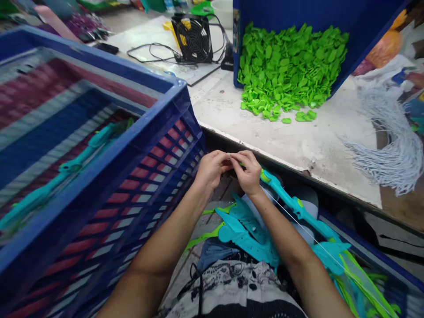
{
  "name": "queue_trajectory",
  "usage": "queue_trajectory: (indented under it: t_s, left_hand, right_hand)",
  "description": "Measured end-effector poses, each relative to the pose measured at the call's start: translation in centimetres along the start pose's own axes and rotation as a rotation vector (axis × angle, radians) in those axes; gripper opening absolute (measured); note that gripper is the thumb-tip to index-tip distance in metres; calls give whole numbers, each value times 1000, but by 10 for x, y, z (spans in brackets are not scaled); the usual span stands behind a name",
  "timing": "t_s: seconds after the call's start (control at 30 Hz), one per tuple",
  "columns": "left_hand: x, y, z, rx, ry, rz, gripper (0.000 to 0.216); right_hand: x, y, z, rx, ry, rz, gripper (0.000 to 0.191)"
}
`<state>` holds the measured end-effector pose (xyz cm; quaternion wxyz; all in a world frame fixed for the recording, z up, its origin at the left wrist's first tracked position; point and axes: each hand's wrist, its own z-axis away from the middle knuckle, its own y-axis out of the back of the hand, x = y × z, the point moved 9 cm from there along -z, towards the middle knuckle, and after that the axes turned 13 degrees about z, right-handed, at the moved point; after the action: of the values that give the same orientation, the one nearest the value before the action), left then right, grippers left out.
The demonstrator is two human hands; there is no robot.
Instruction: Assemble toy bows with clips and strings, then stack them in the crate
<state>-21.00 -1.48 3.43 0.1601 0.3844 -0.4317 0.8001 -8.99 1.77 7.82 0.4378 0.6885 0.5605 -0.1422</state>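
Note:
My left hand (210,169) and my right hand (248,172) meet in front of the table edge, fingertips pinched together on a thin white string (298,226) at the tip of a teal and green plastic toy bow (298,207). The string runs down to the right from my right hand. The bow slants away below my right wrist. More teal and green bow parts (243,229) lie over my lap beneath my forearms.
A large blue crate (139,145) at left holds teal bow pieces (82,154). On the white table (298,141) a tipped blue bin (347,26) spills small green plastic pieces (288,66). A bundle of white strings (394,150) lies right; a black fan (194,37) with cables stands behind.

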Motion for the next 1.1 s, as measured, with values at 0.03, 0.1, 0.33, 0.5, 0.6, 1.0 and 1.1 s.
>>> queue_trajectory:
  t_s: [0.03, 0.1, 0.33, 0.5, 0.6, 1.0, 1.1]
  left_hand:
    - [1, -1, 1, -8, -9, 7, 19]
    - [4, -4, 3, -37, -24, -25, 16]
    - [7, -8, 7, -176, -127, -393, 21]
    - [8, -5, 10, -141, -248, -609, 24]
    - [10, -4, 12, -158, -274, -723, 24]
    - [11, 3, 20, -226, -264, -947, 28]
    - [3, 7, 20, -239, -270, -977, 31]
  right_hand:
    - [-1, 2, -1, 8, 17, 24, 16]
    - [-1, 6, -4, 13, 39, 63, 17]
    - [1, 7, -8, -94, 58, 163, 18]
    - [9, 15, -1, -7, 9, -28, 17]
    - [18, 10, 6, -41, -54, -92, 15]
    - [10, 1, 23, -101, 19, -10, 17]
    - [11, 2, 24, -94, 33, 10, 16]
